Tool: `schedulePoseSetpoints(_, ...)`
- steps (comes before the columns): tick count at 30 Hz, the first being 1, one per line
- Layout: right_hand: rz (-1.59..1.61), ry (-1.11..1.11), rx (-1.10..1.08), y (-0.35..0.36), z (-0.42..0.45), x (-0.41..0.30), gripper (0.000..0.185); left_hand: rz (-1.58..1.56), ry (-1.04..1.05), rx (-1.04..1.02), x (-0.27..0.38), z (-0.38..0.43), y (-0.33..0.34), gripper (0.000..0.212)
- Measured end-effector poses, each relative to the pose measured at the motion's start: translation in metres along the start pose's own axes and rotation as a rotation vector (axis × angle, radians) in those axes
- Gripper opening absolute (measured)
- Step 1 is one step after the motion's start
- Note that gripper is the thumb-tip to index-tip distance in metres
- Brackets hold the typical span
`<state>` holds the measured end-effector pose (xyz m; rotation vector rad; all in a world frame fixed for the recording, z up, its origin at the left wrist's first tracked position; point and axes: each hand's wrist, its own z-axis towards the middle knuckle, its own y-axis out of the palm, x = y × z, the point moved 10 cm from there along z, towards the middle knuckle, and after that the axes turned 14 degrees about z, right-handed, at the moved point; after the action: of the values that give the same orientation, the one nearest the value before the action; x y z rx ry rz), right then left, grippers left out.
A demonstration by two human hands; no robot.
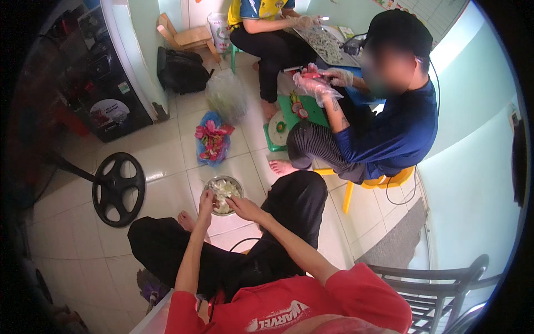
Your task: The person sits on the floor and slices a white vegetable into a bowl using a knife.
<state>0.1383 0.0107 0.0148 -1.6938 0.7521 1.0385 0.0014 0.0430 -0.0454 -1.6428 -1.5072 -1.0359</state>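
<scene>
Between my knees, a round metal bowl (240,193) on the tiled floor holds pale, whitish cut pieces (224,190). My left hand (206,203) is over the bowl's left rim, its fingers closed on a small brownish item that I cannot make out. My right hand (245,208) reaches over the lower right rim, fingers bent around what looks like a small dark handle; its far end is too small to tell. Both hands are bare and close together. Beyond the bowl lies a blue plastic bag (201,146) with pink and red peels (215,140) in it.
A co-worker in dark blue (392,125) sits at right, gloved, holding something red above a green board (288,106) with cut dragon fruit (301,112). Another person (267,25) works at a tray (354,62). A clear plastic bag (227,96), black backpack (181,71) and black wheel-shaped base (119,190) stand nearby.
</scene>
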Motion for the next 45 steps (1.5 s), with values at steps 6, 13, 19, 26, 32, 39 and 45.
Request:
schedulePoseSetpoints(6, 0.093, 0.103, -0.081, 0.006, -0.015, 0.024, 0.044, 0.02, 0.019, -0.098, -0.009, 0.009, 0.007, 0.029)
schedulePoseSetpoints(13, 0.163, 0.0, -0.016, 0.008, 0.007, 0.027, 0.045, 0.033, 0.046, -0.14, -0.006, 0.014, 0.024, 0.029)
schedulePoseSetpoints(19, 0.123, 0.045, -0.065, 0.014, 0.004, 0.028, 0.047, -0.002, 0.055, -0.101, -0.01, 0.019, 0.006, 0.028)
schedulePoseSetpoints(26, 0.104, 0.041, -0.01, 0.005, 0.005, 0.024, 0.043, 0.048, 0.075, -0.162, -0.002, 0.01, 0.022, 0.027)
schedulePoseSetpoints(32, 0.128, 0.044, -0.037, 0.012, 0.006, 0.028, 0.041, 0.033, 0.052, -0.086, -0.001, 0.015, 0.009, 0.028)
schedulePoseSetpoints(39, 0.115, 0.056, -0.018, 0.011, 0.007, 0.031, 0.04, 0.064, 0.075, -0.173, -0.001, 0.013, 0.022, 0.029)
schedulePoseSetpoints(45, 0.106, 0.048, -0.022, 0.008, 0.005, 0.027, 0.042, 0.11, 0.027, -0.11, -0.002, 0.02, 0.007, 0.027)
